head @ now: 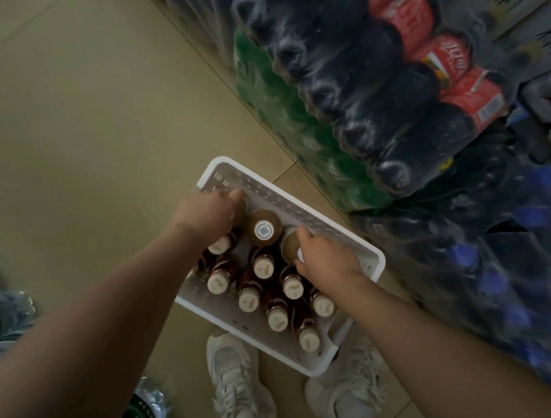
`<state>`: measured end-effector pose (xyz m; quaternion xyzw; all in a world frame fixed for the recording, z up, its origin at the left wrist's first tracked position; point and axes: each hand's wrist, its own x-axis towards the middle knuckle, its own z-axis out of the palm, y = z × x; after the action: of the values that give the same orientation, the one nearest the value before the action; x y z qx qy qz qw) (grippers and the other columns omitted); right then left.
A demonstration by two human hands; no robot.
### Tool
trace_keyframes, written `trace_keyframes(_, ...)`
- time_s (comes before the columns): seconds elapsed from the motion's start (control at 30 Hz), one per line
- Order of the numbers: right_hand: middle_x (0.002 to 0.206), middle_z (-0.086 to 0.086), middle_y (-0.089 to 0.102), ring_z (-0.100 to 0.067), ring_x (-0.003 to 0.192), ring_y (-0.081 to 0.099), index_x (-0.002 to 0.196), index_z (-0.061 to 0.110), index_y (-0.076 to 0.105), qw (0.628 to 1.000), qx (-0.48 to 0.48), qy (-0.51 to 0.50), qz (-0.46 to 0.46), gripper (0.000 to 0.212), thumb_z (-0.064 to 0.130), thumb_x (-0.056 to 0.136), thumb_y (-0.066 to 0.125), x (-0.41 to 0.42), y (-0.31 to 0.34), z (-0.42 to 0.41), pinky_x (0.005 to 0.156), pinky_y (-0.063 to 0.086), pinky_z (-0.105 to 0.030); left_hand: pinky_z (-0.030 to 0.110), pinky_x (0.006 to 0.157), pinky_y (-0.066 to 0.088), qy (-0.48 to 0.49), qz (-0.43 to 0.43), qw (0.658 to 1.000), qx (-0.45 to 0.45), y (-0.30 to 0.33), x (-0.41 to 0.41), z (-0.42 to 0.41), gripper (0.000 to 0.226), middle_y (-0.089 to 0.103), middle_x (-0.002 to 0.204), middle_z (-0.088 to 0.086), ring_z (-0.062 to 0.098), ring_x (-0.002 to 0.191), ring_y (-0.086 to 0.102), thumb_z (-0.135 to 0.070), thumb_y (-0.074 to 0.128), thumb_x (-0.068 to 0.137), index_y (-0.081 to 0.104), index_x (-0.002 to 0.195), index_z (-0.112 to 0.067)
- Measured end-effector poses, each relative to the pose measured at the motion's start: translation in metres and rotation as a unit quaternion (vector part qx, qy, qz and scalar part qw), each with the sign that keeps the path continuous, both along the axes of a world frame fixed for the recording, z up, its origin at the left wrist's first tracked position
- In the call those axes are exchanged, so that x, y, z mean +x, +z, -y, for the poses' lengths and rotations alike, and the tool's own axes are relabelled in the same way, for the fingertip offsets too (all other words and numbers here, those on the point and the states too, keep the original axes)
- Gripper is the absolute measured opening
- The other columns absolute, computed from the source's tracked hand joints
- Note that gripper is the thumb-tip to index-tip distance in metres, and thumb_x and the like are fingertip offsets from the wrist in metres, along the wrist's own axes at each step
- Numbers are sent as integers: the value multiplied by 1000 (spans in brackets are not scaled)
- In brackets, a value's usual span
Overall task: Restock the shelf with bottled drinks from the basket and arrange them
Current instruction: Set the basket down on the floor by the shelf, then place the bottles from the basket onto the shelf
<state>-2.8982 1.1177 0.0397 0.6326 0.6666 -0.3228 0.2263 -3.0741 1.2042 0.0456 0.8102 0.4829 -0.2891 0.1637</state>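
Bottles of brown drink stood packed upright in the white basket (370, 260) on the floor at your feet, pale caps up, and you had reached both hands down into it. Your left hand (208, 214) was curled over a bottle at the basket's far corner; the fingers bent down around its top, though the bottle itself was mostly hidden beneath them. Your right hand (325, 261) closed its grip round the shoulder of a brown-topped bottle (291, 245) near the basket's right wall, thumb toward you, fingers wrapped over the far side. Between your hands stood a taller bottle (263, 231) with a wide brown lid and a round white label.

Full bottles like these probably carried real weight for their size, and the walls looked stiff and smooth, likely slippery if damp. I could not tell glass from plastic, so you did well to treat them as breakable. Taking hold below the cap, around the neck or shoulder, gave the surest purchase; a cap alone could slide out of a pinch. The small capped bottles (264, 266) stood touching one another, so a straight upward lift suited them best. Wrapped packs of cola (392, 108) were stacked just to the right.
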Motion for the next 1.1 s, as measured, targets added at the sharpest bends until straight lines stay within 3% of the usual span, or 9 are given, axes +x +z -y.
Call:
trace_keyframes(0.17,111,-15,64,-34,97,62,124,11,35,998,30,-61,-2,48,37,87,50,19,81,1,66,43,-35,25,45,28,-49,16,999,18,81,-3,10,28,64,101,3,22,67,49,-33,49,88,42,110,-17)
trace_keyframes(0.23,111,-15,64,-34,99,62,126,13,36,997,36,-75,-3,51,40,85,52,29,137,2,70,47,-36,26,51,33,-51,22,998,27,134,-1,12,35,65,97,4,25,71,57,-40,48,86,41,112,-18)
trace_keyframes(0.37,106,-17,66,-36,96,63,111,14,40,993,62,-99,3,43,41,82,55,58,261,8,63,38,-34,27,52,32,-64,71,995,37,261,17,14,43,67,95,7,31,80,63,-42,47,86,38,118,-15)
trace_keyframes(0.5,102,-16,67,-36,93,64,104,14,42,979,112,-165,35,36,39,81,54,98,409,32,63,44,-36,27,57,33,-102,110,987,54,397,46,19,40,68,96,7,30,87,65,-44,46,85,42,114,-16)
trace_keyframes(0.6,98,-14,67,-35,88,63,100,16,40,957,163,-234,58,32,38,82,55,136,509,53,61,40,-34,27,59,34,-96,164,978,88,492,81,21,33,68,95,8,32,88,65,-41,49,83,43,104,-17)
trace_keyframes(0.77,91,-20,66,-39,84,62,95,14,46,874,332,-339,102,31,39,81,57,206,618,70,59,36,-34,33,65,45,-159,264,935,175,601,162,15,36,69,92,12,36,88,65,-41,53,78,46,101,-15)
trace_keyframes(0.93,93,-18,68,-39,87,63,103,14,54,782,436,-432,114,34,40,81,59,283,673,65,64,45,-38,31,57,36,-136,361,908,166,660,256,6,31,51,66,4,35,75,62,-36,57,77,35,84,-17)
trace_keyframes(1.03,89,-15,68,-36,84,63,98,12,55,728,488,-472,93,34,41,82,60,335,693,61,59,40,-31,30,49,30,-128,417,883,172,690,322,3,32,47,63,1,31,63,52,-37,58,76,35,83,-17)
trace_keyframes(1.1,89,-15,69,-34,84,63,98,9,56,702,515,-486,75,35,40,82,61,371,710,54,60,42,-32,30,51,31,-124,453,865,174,713,367,0,30,51,67,3,30,64,51,-37,57,75,39,84,-14)
